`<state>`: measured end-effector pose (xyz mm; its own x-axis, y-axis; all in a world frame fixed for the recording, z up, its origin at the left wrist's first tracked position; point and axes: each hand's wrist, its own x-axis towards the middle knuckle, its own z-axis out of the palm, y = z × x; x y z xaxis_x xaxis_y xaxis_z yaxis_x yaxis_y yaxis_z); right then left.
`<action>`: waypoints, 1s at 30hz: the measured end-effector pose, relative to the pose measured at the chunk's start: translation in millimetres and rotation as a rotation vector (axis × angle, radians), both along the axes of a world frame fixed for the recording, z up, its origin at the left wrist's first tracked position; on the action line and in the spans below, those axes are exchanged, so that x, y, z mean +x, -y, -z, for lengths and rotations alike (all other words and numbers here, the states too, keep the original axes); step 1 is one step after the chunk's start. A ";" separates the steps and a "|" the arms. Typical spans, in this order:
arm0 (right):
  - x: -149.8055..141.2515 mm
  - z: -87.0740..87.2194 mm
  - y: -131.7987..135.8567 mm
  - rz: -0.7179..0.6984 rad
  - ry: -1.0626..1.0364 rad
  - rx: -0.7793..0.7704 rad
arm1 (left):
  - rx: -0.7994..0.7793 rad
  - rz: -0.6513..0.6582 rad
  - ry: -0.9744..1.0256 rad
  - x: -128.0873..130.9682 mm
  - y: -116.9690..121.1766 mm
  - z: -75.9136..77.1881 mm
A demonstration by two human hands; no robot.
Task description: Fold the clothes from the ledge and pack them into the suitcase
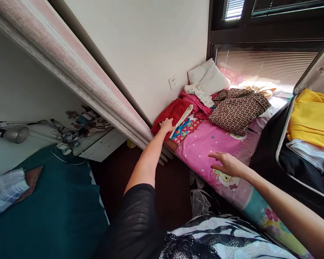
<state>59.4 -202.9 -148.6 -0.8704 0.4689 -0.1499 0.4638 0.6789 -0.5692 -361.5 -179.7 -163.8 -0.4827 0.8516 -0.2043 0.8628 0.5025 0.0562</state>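
Note:
My left hand [166, 125] reaches out to a red garment [175, 109] heaped against the wall, its fingers spread on the cloth. A cream-coloured strip [185, 117] runs along the edge of that garment. Over the pink bedspread [196, 144] hovers my right hand [226, 163], fingers apart and holding nothing. Just beyond the red garment lie a bright pink cloth [196, 104] and a white printed cloth [199, 94]. A brown-and-black patterned cushion [239, 109] rests farther right.
An open black suitcase [270, 151] stands on the right with a folded yellow garment [313, 118] inside. A white pillow [206, 77] leans by the window. Long pink-grey curtains [78, 75] hang at left, near a teal-covered bed [56, 201] and a desk lamp [14, 134].

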 end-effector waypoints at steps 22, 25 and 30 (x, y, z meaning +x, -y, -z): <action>-147.4 66.1 -55.9 0.547 -0.193 -0.993 | 0.136 0.086 0.190 -49.5 -0.5 -55.1; -168.6 50.6 -60.8 0.573 -0.308 -1.193 | 0.134 0.231 0.218 -23.3 16.6 -68.4; -199.9 22.3 -64.3 0.728 -0.595 -1.510 | -0.021 0.409 0.016 88.2 77.1 -45.7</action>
<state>-140.4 -138.6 -171.0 -0.6614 0.5135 -0.5466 -0.0777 -0.7719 -0.6310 -273.3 -256.8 -118.2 -0.1018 0.9681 -0.2288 0.9907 0.1195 0.0647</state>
